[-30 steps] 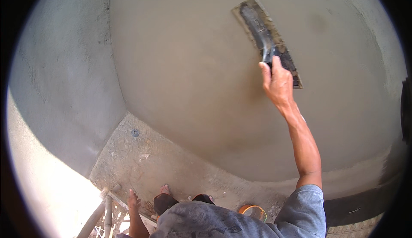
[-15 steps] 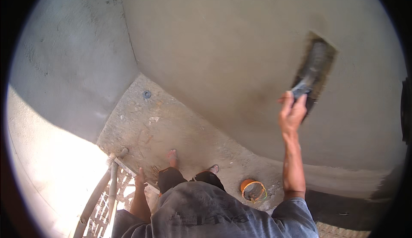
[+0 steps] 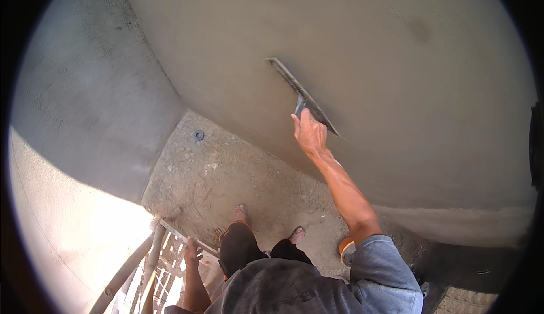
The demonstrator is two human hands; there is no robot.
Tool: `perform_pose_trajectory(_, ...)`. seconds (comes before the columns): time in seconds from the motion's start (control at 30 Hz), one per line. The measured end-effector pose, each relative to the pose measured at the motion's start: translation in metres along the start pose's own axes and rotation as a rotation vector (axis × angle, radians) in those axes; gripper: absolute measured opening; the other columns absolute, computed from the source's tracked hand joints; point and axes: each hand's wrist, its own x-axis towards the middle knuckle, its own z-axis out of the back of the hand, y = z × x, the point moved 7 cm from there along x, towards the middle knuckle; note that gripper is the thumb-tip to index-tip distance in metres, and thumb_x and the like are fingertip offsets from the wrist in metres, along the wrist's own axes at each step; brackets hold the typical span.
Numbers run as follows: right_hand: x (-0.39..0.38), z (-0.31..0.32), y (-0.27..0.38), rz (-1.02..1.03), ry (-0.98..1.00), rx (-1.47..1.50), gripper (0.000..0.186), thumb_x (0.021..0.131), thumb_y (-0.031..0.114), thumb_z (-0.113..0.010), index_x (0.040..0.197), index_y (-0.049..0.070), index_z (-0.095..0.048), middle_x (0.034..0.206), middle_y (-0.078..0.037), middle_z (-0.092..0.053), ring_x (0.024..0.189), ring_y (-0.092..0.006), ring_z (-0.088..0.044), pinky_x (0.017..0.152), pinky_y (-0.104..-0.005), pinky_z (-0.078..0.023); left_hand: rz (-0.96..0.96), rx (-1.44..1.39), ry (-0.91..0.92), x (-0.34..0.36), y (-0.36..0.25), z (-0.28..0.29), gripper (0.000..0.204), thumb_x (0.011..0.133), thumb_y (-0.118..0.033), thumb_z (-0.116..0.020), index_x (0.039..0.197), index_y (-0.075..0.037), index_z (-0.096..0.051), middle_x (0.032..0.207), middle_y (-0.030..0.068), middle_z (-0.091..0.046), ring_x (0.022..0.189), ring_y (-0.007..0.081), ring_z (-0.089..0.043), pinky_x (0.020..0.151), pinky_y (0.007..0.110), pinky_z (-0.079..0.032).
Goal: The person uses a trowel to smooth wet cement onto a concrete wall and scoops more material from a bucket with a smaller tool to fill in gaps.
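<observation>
Fingers of your right grip (image 3: 311, 134) are clenched round the handle of the trowel (image 3: 305, 96), with your forearm stretched out behind it. Half a second ago the trowel was well to the right and blurred, the broad back of its blade showing; now it has come across to the left, and you see it nearly edge-on, slanting from upper left to lower right. It is at the broad grey wall (image 3: 425, 104) ahead of you, though whether the whole face of the blade touches, you cannot tell from this view. Most likely your pass has swung back over the left part of that surface with the blade set steeper, so a hard-pressed edge could mark the smooth coat. Your left grip (image 3: 192, 251) hangs low, fingers loose and parted, with nothing visible in it, near the poles (image 3: 152, 260). Beyond the blade, the side wall (image 3: 85, 98) meets the broad one in a corner to your left. Below, the dusty floor (image 3: 243, 166) bears a round grey fitting (image 3: 198, 135) near that corner, and your feet (image 3: 241, 212) stand apart. The orange bucket (image 3: 343, 246), plainer half a second ago, is now partly hidden by your right arm and sleeve.
</observation>
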Motion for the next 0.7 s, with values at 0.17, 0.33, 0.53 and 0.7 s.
perform_pose_trajectory(0.17,-0.051,0.158,-0.078,-0.040,-0.227,-0.017,0.025,0.096,0.017,-0.066,0.088,0.000,-0.051,0.064,-0.023,-0.060,0.057,-0.0441,-0.063,0.049,-0.0486,-0.047,-0.016,0.051,-0.016,-0.013,0.034,-0.045,0.092,0.091,-0.077,-0.044,0.139,0.001,-0.051,0.131,0.0165,-0.060,0.111,0.0339,-0.063,0.082,0.047,-0.052)
perform_pose_trajectory(0.33,-0.112,0.259,-0.131,-0.267,-0.661,0.153,0.024,0.103,0.018,-0.059,0.104,-0.006,-0.057,0.072,-0.016,-0.066,0.058,-0.0309,-0.065,0.054,-0.0379,-0.050,0.022,0.059,0.008,-0.056,0.069,-0.072,0.082,0.093,-0.074,-0.044,0.130,-0.003,-0.060,0.116,0.0128,-0.064,0.097,0.0292,-0.065,0.078,0.045,-0.051)
perform_pose_trajectory(0.53,-0.096,0.036,-0.011,-0.140,0.198,0.321,0.023,0.101,0.018,-0.059,0.088,0.000,-0.052,0.066,-0.022,-0.060,0.054,-0.0355,-0.062,0.049,-0.0433,-0.045,0.079,-0.052,0.071,-0.091,0.129,-0.066,0.095,0.093,-0.076,-0.042,0.147,0.001,-0.043,0.146,0.0203,-0.051,0.116,0.0357,-0.060,0.090,0.050,-0.049)
perform_pose_trajectory(0.7,-0.044,-0.127,0.008,-0.070,0.290,0.208,0.028,0.103,0.026,-0.057,0.094,0.000,-0.050,0.070,-0.024,-0.063,0.060,-0.0403,-0.066,0.051,-0.0475,-0.049,0.066,0.012,0.017,-0.132,0.081,-0.054,0.102,0.092,-0.078,-0.040,0.151,0.005,-0.036,0.149,0.0224,-0.047,0.124,0.0384,-0.057,0.096,0.050,-0.047)
